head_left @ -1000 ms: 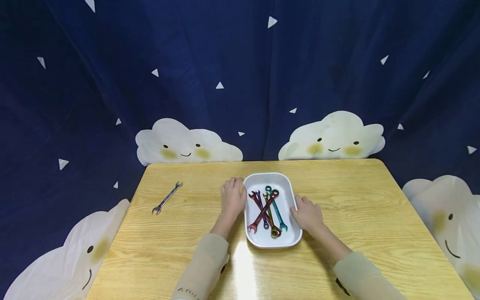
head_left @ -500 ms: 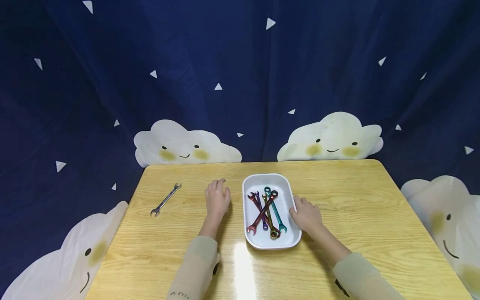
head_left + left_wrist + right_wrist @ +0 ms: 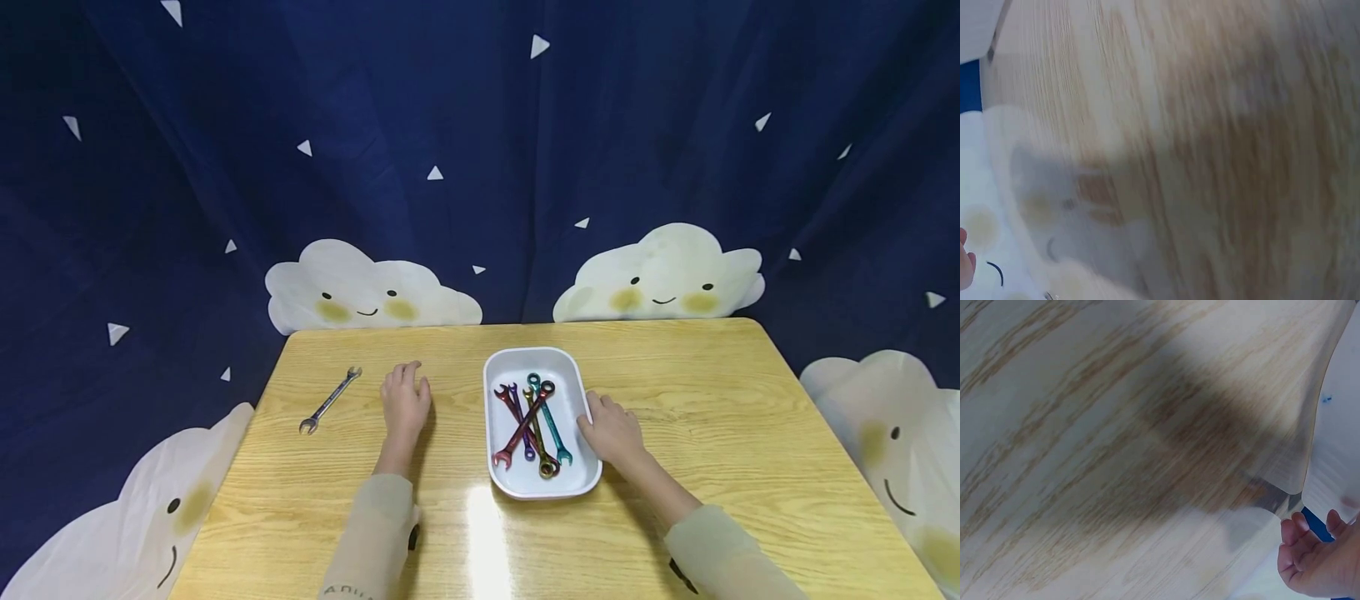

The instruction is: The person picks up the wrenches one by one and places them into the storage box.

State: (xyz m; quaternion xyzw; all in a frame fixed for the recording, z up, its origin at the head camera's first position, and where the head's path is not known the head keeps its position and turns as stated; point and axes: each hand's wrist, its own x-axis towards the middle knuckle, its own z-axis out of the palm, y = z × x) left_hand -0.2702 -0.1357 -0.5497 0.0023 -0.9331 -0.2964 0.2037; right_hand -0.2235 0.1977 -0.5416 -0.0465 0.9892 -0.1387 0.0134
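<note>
My left hand (image 3: 405,402) is over the table left of the white tray (image 3: 492,442), with fingers extended and nothing held. Farther left lies a silver open-end wrench (image 3: 330,401), slanting across the wood. My right hand (image 3: 615,429) stays at the tray's right side, its thumb at the rim. In the right wrist view its fingers (image 3: 1294,540) are loosely bent beside the tray wall (image 3: 1335,444). Inside the tray several coloured wrenches lie crossed, among them a red wrench (image 3: 521,429) on top and a teal wrench (image 3: 553,425) at the right.
The wooden table (image 3: 690,375) reaches back to a dark blue curtain (image 3: 390,125) printed with clouds and white triangles. Only the left hand's fingertips (image 3: 966,265) show at the edge of the left wrist view.
My left hand has let go of the tray's left side and moved left towards the silver wrench. My right hand and the tray have stayed in place.
</note>
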